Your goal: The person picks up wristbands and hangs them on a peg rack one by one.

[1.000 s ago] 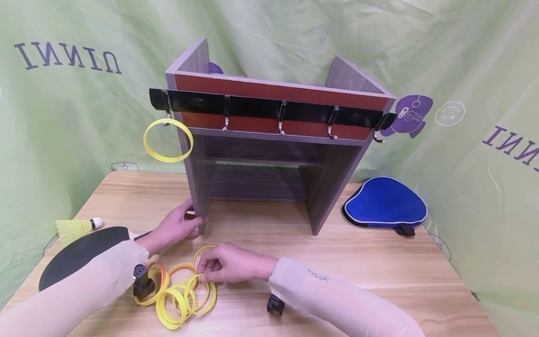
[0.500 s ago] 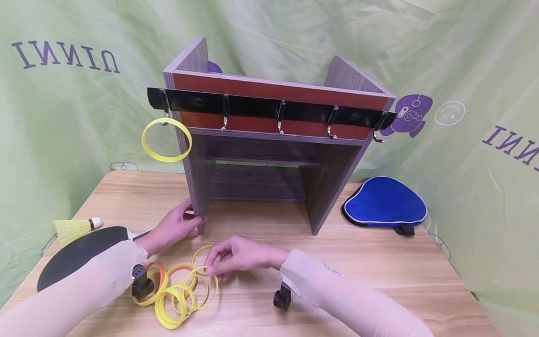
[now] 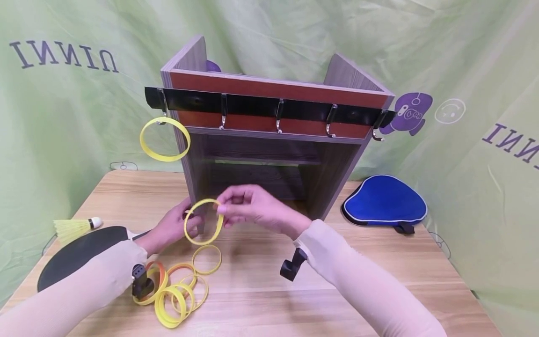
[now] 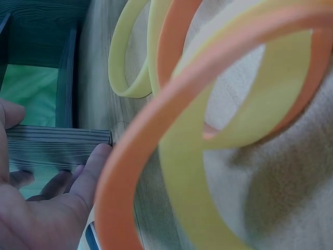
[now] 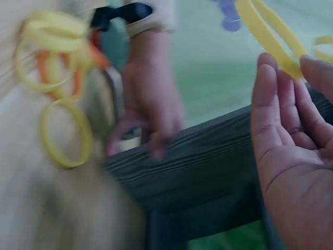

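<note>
Right hand point(image 3: 258, 210): gripping. The thumb and fingertips pinch one yellow ring point(image 5: 274, 47) at its right-hand edge. The ring is raised above the table, in front of the lower left part of the shelf point(image 3: 252, 86), and overlaps the left hand point(image 3: 172, 228) in the head view.

Left hand: gripping. It holds the lower front edge of the shelf's left side panel point(image 3: 198, 173), thumb on one face and fingers on the other, close to the table point(image 3: 337, 276).

Near the left wrist, a group of loose rings point(image 3: 170, 323), yellow and orange, lies on the table. Several overlap, and an exact count cannot be made. A thin yellow band point(image 3: 207, 273) lies flat at the far side of this group. A small black camera is fixed at each wrist, below a pale sleeve point(image 3: 349, 271).

Across the shelf's red front board runs a black strip point(image 3: 252, 105) carrying five metal hooks. A second yellow ring hangs from the leftmost hook, tilted, partly in front of the left side panel.

On the table at far left is a black paddle point(image 3: 84, 252), partly covered by the left forearm, with a yellow shuttlecock point(image 3: 73, 228) just beside it. A blue case point(image 3: 385, 201) with white trim lies to the right of the shelf. Green cloth point(image 3: 294, 28) printed with purple lettering hangs behind.
</note>
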A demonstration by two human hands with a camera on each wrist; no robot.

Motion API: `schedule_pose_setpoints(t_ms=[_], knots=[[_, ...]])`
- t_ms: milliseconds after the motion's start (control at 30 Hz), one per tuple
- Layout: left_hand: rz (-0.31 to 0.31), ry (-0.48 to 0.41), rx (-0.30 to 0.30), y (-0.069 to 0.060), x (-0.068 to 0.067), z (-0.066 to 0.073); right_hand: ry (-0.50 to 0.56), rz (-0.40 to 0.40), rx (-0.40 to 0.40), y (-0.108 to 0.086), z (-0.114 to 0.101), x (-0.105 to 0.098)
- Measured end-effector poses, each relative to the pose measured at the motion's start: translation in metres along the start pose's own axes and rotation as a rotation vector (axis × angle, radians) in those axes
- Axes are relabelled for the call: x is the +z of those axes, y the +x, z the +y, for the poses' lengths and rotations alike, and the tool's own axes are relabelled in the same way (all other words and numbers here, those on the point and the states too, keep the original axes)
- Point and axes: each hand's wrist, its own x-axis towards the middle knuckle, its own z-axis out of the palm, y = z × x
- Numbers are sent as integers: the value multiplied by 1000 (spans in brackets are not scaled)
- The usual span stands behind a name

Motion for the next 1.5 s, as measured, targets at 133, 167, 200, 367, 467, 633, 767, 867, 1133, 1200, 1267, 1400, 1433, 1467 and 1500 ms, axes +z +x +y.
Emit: schedule_pose_setpoints(t_ms=[133,167,200,367,467,633,767,867,1133,1200,1267,1400,1433,1467,1500], knots=[[-12,-26,-19,0,0,0,91,75,-111,-4,-22,1],[-13,-28,-30,0,0,0,115,89,-138,-5,-27,2],[-19,-41,-46,0,1,1,137,100,-168,-6,-32,3],[-14,9,-62,1,1,3,242,141,-301,-10,-50,8],[-15,12,-54,1,1,4,297,178,-359,-13,-58,10],[-14,-3,-44,1,2,4,385,239,-427,-17,-65,12],[-11,-9,-40,1,1,3,412,295,-430,-16,-67,15],[-12,-4,-32,0,1,3,417,350,-410,-14,-66,15],[-6,0,-20,1,0,0,391,407,-347,-10,-56,13],[-4,5,-23,2,1,1,376,397,-347,-9,-53,12],[-4,8,-24,2,1,1,368,384,-353,-9,-52,11],[-6,2,-25,2,0,0,354,355,-353,-9,-50,10],[-6,-2,-25,2,0,0,351,347,-349,-9,-49,10],[-8,-4,-26,2,1,0,346,339,-342,-9,-48,10],[-9,-6,-26,2,1,0,341,332,-335,-9,-47,10]])
